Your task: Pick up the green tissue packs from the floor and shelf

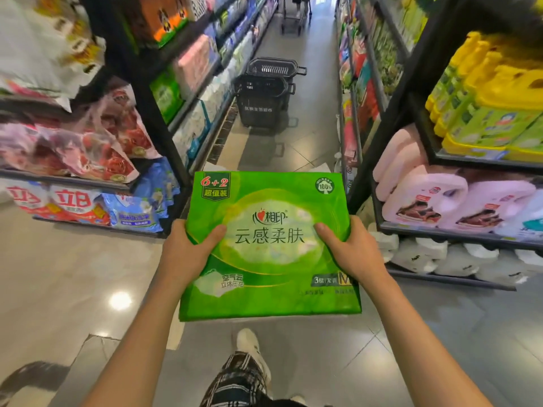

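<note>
Green tissue multipack point(270, 245) held flat in mid-air over aisle floor point(73, 274), printed face up, roughly chest-front, centred between both forearms. Left hand point(188, 248) gripping left edge of pack, thumb curled onto top face, remaining fingers hidden beneath. Right hand point(349, 248) gripping right edge same way, thumb on top, fingers under, not visible. Both holds clamping, not spread. Pack's long axis running left-right between the 2 hands; short axis pointing down the aisle, far edge toward stacked baskets. Both hands equally near, placed at about mid-length of the side edges, slightly toward far half. Label reads 6+2 at far left corner.

Ahead: 2 black shopping baskets point(264, 95) stacked on floor, mid-aisle, well apart from pack, nothing between. Further back a trolley point(293, 16), blurred. Left shelf unit point(164, 118) close to pack's left far corner, carrying red-printed bags point(111, 142) and blue detergent bags point(138, 212) at lower edge. Right shelf unit point(390, 118) near pack's right far corner, holding pink jugs point(426, 198), yellow-capped bottles point(484, 107), white jugs point(426, 254) at floor level. Open room mainly straight forward along aisle; sides tight at shelf posts. White shoe point(249, 345) and plaid trouser leg point(238, 380) below pack's near edge.
</note>
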`<state>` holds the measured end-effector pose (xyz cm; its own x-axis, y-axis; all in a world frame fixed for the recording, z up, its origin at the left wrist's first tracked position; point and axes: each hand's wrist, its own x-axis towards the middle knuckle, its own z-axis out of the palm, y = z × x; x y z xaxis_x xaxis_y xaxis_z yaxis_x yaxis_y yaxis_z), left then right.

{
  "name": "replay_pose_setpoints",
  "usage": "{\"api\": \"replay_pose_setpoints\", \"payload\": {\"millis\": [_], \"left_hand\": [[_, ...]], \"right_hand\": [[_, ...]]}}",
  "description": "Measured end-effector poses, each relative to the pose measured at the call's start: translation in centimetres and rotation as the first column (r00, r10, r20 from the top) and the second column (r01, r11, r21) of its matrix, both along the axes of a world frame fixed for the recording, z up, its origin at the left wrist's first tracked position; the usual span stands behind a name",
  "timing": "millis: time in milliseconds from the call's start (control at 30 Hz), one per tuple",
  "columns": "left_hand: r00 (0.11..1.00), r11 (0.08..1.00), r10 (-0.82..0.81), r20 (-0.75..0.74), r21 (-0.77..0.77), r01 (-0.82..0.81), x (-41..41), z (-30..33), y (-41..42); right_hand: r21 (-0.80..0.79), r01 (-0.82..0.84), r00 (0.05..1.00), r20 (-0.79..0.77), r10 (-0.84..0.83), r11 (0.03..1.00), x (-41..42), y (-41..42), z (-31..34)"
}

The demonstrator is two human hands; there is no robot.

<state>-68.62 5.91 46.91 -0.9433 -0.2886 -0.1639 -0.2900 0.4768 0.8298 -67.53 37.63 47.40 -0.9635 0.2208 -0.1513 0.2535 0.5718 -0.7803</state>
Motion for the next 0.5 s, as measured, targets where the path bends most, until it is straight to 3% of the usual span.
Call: {"api": "replay_pose_setpoints", "payload": {"millis": [500], "left_hand": [[1.000,1.000,-0.002,0.000,0.011,0.002,-27.6,-0.1,-3.9]], "right_hand": [[-0.001,-0.004,1.000,-0.006,0.004,1.000,-27.9,-3.8,0.8]]}}
